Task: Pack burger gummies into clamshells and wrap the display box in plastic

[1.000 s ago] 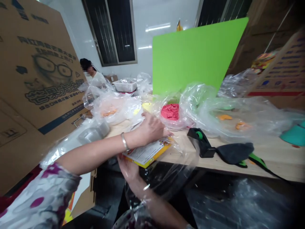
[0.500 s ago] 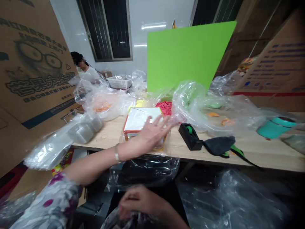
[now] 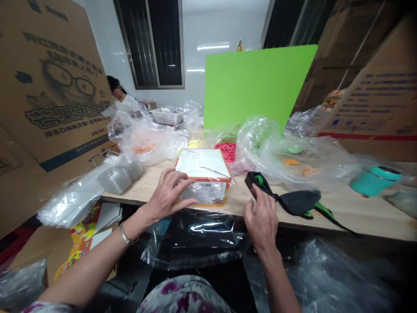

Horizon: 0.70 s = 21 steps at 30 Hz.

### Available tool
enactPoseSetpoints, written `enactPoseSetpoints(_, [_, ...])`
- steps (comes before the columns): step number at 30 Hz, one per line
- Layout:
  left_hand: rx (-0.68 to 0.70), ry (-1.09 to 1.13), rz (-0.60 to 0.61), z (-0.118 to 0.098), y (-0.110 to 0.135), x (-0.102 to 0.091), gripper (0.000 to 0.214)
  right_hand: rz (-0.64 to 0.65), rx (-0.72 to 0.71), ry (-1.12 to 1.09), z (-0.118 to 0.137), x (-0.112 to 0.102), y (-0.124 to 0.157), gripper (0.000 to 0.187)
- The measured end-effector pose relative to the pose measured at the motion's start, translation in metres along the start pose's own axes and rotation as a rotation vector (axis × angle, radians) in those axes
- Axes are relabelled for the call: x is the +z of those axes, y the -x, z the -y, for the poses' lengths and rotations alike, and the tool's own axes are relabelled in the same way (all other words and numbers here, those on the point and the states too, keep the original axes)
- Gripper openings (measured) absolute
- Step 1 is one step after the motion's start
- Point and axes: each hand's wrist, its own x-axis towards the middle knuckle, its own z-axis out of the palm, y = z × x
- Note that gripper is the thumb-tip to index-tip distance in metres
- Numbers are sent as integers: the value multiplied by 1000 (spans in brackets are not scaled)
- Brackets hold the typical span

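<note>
A flat box [image 3: 203, 167] with a white top, orange edges and a barcode on its front lies on the wooden table [image 3: 358, 213], inside clear plastic film. My left hand [image 3: 167, 195] rests on the box's near left corner with the fingers spread, holding nothing. My right hand [image 3: 260, 217] is at the table's front edge, back towards me. Its fingers are loosely bent and reach up against the near end of a black tape dispenser [image 3: 259, 182] with a green roll. Clear film [image 3: 198, 239] hangs from the table edge below the box.
Clear bags of coloured pieces [image 3: 286, 148] crowd the table's back, before a green board [image 3: 257, 84]. A dark cloth [image 3: 298, 202] and teal cup [image 3: 373, 180] lie right. Big cartons [image 3: 48, 87] stand left and right. Another person [image 3: 119, 93] sits far back left.
The box has been set closer to the table's front edge. My left hand slid from its top to its near corner. My right hand rose from my lap to the tape dispenser.
</note>
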Motion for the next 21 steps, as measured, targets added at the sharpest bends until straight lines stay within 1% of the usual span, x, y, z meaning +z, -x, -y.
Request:
enactPoseSetpoints(2, [-86,-48,4,0,0,3,78,32,-29,-41,12,-7,-5,68])
enactPoseSetpoints(3, [-119,-51,36,1,-1,7,79,50,-80,-42,18,-7,-10,78])
enactPoseSetpoints(4, [-144,-40,82,2,-3,12,77,66,-145,-24,22,-3,-14,79])
enactPoseSetpoints(6, [-200,19,185,5,-6,25,70,51,-268,-6,25,10,-22,62])
enactPoseSetpoints(8, [-278,103,276,7,-7,37,64,-39,-327,-70,21,24,-26,34])
enactPoseSetpoints(10, [-364,184,335,6,-7,44,61,-80,-378,-133,15,32,-27,23])
enactPoseSetpoints(12, [-441,245,359,3,-10,43,60,-85,-394,-160,12,31,-26,22])
enactPoseSetpoints(14, [-497,292,351,-1,-13,36,61,-81,-338,-129,13,27,-24,22])
enactPoseSetpoints(15, [-526,304,331,-3,-13,31,62,-73,-289,-108,13,25,-22,28])
enactPoseSetpoints(17, [-626,289,260,-5,-8,21,70,-21,-173,-61,12,22,-16,56])
enactPoseSetpoints(18, [-698,276,235,-6,-1,16,77,37,-116,-45,10,21,-11,68])
enactPoseSetpoints(19, [-777,270,235,-6,8,12,83,127,-47,-29,7,19,-5,72])
enactPoseSetpoints(20, [-856,279,268,-6,20,8,86,244,35,-12,3,18,1,65])
enactPoseSetpoints(21, [-930,302,328,-5,33,4,85,379,129,15,-2,16,6,54])
